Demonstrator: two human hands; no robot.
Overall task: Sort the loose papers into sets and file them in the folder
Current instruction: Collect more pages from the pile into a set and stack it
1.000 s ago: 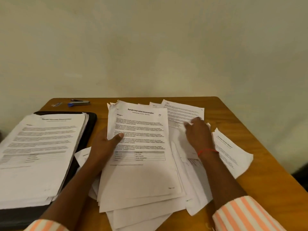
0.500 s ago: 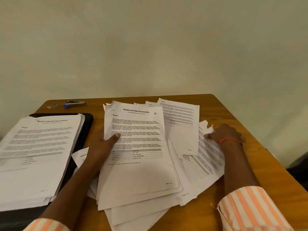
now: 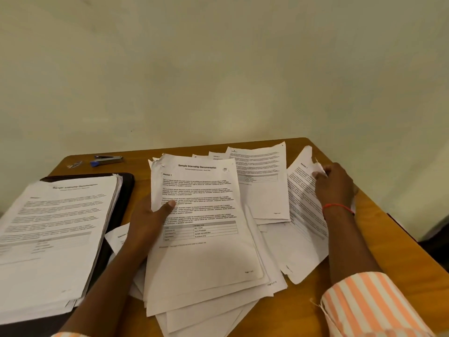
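A loose heap of printed white papers (image 3: pixel 262 198) covers the middle of the wooden table. My left hand (image 3: pixel 150 220) grips the left edge of the top set (image 3: pixel 206 251), headed "Sample Internship Documentation", with the thumb on top. My right hand (image 3: pixel 334 186) pinches the torn top corner of a single sheet (image 3: pixel 301 198) at the right and lifts that edge off the table. A black folder (image 3: pixel 126 188) lies open at the left under a thick sorted stack of papers (image 3: pixel 56 234).
A blue and silver stapler (image 3: pixel 107 160) and a small metal clip (image 3: pixel 75 164) lie at the table's (image 3: pixel 388 239) far left corner. The table's right edge runs close past my right hand. A pale wall stands behind.
My right hand moved from the middle of the heap to the right side, took hold of a sheet's corner and raised it. My left hand kept its grip on the top set.
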